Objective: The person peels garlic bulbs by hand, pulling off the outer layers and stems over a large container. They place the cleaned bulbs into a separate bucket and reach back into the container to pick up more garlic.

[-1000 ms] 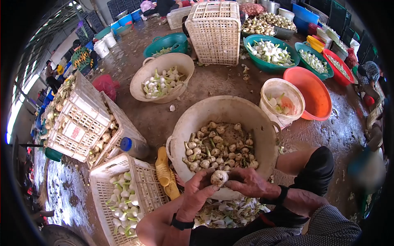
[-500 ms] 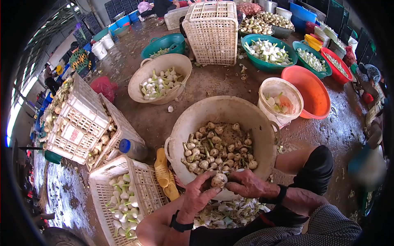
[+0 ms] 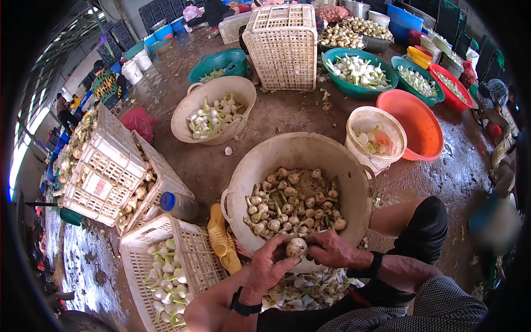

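Observation:
A dirt-streaked garlic bulb [image 3: 296,248] is held up in my left hand [image 3: 267,268], whose fingers close around its left side. My right hand [image 3: 338,250] is curled shut against the bulb's right side; whatever lies inside its fingers is hidden. Both hands are over the near rim of a big pale tub [image 3: 243,171], where several unpeeled garlic bulbs [image 3: 287,202] with cut stems lie in dirt. Beneath my hands, between my legs, is a heap of peeled skins and leaves [image 3: 310,285].
Left of me, a white crate [image 3: 130,254] contains cleaned garlic beside yellow slippers [image 3: 220,238] and a blue-capped jar [image 3: 180,205]. Ahead are a beige basin [image 3: 185,119] of garlic and an upright crate [image 3: 282,50]. On the right stand a white bucket [image 3: 354,130] and an orange basin [image 3: 423,127].
The bulb has turned slightly in my left hand and sits a little lower. My right hand stays close beside it. The whole view has shifted slightly.

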### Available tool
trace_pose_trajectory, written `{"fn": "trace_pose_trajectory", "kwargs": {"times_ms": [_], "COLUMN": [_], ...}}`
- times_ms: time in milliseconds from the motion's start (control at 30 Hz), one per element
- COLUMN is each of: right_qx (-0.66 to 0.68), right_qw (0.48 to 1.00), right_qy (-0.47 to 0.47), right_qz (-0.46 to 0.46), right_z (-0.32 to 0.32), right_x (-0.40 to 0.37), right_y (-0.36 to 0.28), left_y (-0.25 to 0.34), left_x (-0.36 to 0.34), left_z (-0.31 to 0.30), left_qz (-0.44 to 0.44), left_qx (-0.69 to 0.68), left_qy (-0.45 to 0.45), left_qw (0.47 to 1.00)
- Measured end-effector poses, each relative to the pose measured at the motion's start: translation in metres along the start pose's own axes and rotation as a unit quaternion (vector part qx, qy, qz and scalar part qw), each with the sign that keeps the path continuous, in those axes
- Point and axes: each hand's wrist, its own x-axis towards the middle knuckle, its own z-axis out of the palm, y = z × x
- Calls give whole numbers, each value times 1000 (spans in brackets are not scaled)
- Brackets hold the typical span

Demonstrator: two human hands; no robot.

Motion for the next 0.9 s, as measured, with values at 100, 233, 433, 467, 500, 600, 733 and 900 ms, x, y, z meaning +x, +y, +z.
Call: {"fn": "trace_pose_trajectory", "kwargs": {"times_ms": [100,233,433,467,500,600,733,900], "right_qx": [78,116,22,3,3,-24,-40,-55], "right_qw": [994,990,997,996,996,996,997,996], "right_qy": [-54,-63,-76,-78,-78,-69,-32,25], "right_qz": [57,55,-4,-32,-32,-54,-56,-70], "right_z": [-3,-10,-11,-11,-11,-10,-7,0], "right_x": [2,3,3,4,4,3,1,1], "right_y": [-4,-20,-9,-7,-3,2,-1,1], "left_y": [0,-1,-3,-2,-2,-5,-9,-7], "left_x": [0,1,1,0,1,2,2,2], "left_z": [1,0,-1,0,0,-1,0,1], "left_qz": [14,33,34,32,30,29,16,23], "left_qx": [-38,-75,-17,-12,-8,8,1,-10], "left_qy": [18,26,14,15,15,16,19,16], "left_qw": [999,996,999,999,999,999,1000,1000]}}
